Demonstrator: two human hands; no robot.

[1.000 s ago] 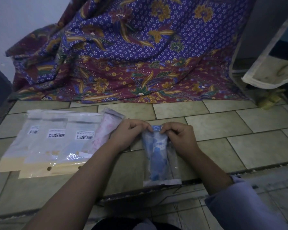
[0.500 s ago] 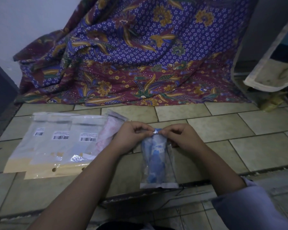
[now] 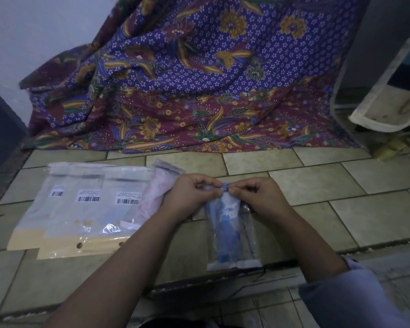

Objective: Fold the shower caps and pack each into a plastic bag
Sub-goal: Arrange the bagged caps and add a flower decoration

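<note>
On the left, flat bags (image 3: 88, 209) with stickers lie on the tiled floor (image 3: 341, 209). Next to them is a pink cap (image 3: 154, 197) in its bag. The left hand (image 3: 194, 192) and the right hand (image 3: 255, 195) both pinch the top of the clear bag (image 3: 249, 235) with the blue cap (image 3: 225, 228) inside

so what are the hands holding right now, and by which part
The left hand and right hand both pinch the top edge of the clear plastic bag holding the folded blue shower cap.
</note>
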